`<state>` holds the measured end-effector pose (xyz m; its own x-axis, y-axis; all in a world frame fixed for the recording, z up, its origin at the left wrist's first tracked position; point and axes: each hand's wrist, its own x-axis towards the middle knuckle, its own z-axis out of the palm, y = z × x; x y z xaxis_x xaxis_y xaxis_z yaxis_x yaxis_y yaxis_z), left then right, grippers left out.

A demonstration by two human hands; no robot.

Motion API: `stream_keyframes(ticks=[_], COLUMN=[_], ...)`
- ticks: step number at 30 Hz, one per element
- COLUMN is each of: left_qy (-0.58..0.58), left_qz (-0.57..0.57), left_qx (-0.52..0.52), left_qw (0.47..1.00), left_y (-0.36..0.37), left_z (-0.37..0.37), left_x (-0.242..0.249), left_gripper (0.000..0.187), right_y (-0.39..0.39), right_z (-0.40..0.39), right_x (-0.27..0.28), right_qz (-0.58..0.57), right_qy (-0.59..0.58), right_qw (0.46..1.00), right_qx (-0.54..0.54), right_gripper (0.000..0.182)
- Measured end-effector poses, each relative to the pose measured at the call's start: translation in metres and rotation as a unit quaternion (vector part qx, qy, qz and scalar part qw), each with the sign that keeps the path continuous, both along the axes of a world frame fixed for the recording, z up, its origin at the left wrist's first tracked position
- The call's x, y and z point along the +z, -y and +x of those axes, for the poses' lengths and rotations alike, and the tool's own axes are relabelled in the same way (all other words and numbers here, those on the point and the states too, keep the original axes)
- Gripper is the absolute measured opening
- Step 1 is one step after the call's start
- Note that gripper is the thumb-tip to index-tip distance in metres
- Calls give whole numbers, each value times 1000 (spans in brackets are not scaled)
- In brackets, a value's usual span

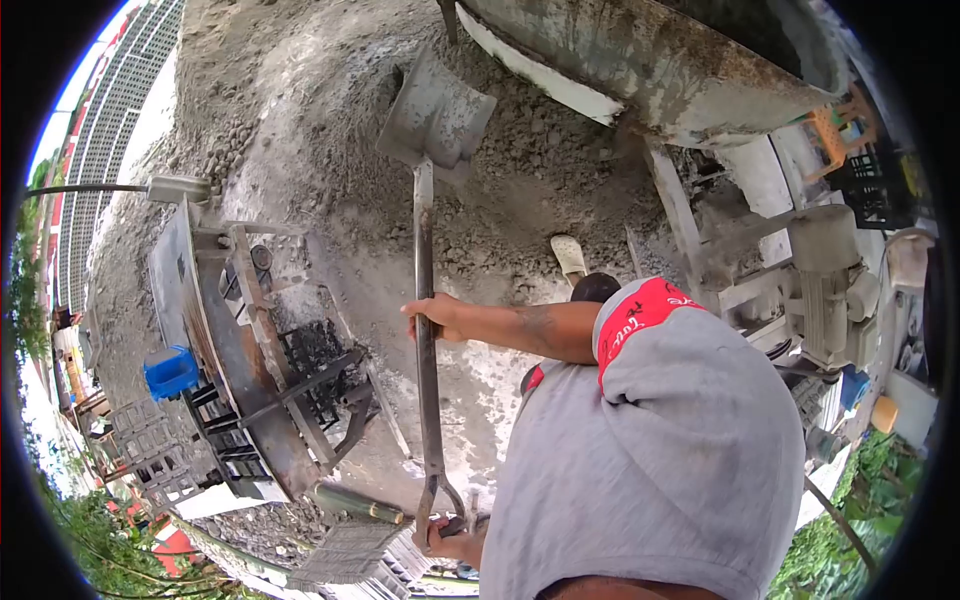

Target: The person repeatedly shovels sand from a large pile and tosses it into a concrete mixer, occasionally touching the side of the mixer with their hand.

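A long shovel stretches across the view, its shaft [425,380] dark and worn. The metal blade [440,108] lies at the grey sandy mix [350,150], with no clear load on it. My right hand [432,316] is wrapped round the middle of the shaft, the arm stretched out. At the other end, my left hand [448,541] grips the forked handle, partly hidden by the grip and my shirt. A light slipper [568,255] shows on one foot beside the mix.
A rusty metal trough [640,70] stands beyond the mix. Ahead is a worn bench [190,310] with a blue container [172,373] by it. A bamboo pole [358,503] lies near the shovel handle. A grey machine [825,290] and a black crate [868,185] stand behind me.
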<state>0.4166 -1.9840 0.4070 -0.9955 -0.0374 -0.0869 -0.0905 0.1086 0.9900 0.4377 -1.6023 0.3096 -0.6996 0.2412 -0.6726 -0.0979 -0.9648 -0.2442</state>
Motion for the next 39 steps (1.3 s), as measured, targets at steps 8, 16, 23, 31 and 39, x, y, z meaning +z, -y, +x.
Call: stream_keyframes(ticks=[8,16,23,31,39], left_qy=[-361,-486,-382,-317,-291], left_qz=[-240,-266,-310,-310,-320], left_qx=[-279,-469,-509,-565,-582], left_qw=[857,688,707,696,688], left_y=[-80,-175,-200,-224,-249], left_z=[-33,7,43,88,101], left_x=[88,148,149,132,126], left_gripper=[17,19,21,20,20], right_y=[-4,-25,-34,-20,-2], right_z=[31,50,108,195,221], right_x=[-43,-47,-77,-105,-132], right_qz=[-6,-59,-46,-72,-113], right_qy=[59,-7,47,80,116], right_qw=[997,992,993,990,979], right_qx=[-44,-111,-98,-95,-127], right_gripper=[28,33,25,24,20])
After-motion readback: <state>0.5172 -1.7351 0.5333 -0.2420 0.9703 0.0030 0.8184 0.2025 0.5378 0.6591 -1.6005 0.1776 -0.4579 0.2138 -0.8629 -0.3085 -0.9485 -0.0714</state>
